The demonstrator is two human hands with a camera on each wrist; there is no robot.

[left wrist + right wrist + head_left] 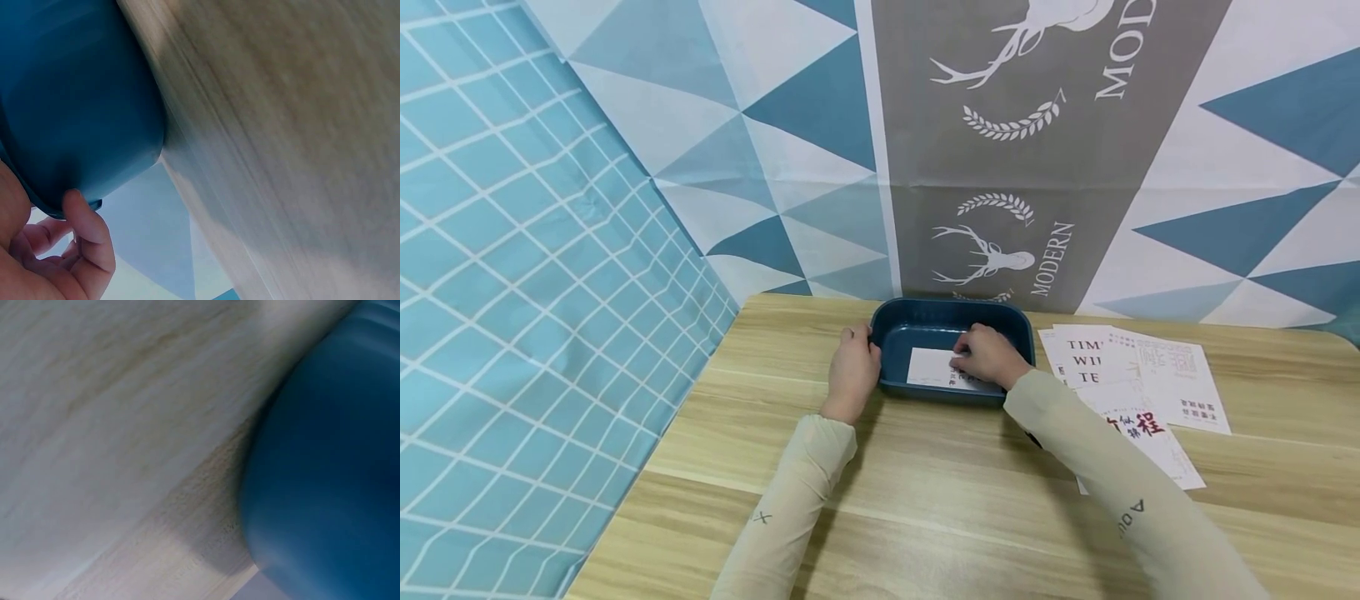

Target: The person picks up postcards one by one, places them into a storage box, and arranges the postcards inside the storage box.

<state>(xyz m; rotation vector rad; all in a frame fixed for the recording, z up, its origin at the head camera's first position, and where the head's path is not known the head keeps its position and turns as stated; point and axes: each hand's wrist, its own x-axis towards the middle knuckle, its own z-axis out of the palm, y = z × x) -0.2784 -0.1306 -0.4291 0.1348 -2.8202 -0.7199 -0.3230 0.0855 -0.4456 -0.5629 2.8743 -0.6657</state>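
A dark blue rectangular basin (pixel 955 310) stands on the wooden table near the wall. My left hand (pixel 854 371) grips its left rim; in the left wrist view the fingers (pixel 94 247) curl at the lip. Inside the basin lies a white card (pixel 927 367) with dark printed characters. Reaching over the right side, my right hand (pixel 988 357) has its curled fingers on the card's right part and pinches it, covering some of the print. The right wrist view shows only the basin's outer wall (pixel 331 469) beside the table, with the hand out of sight.
To the right of the basin, several printed white cards (pixel 1195 383) lie overlapping, partly under the right sleeve (pixel 1097 458). Behind the table (pixel 925 500) hangs a patterned wall covering (pixel 805 167). A blue gridded sheet (pixel 512 292) borders the table's left edge.
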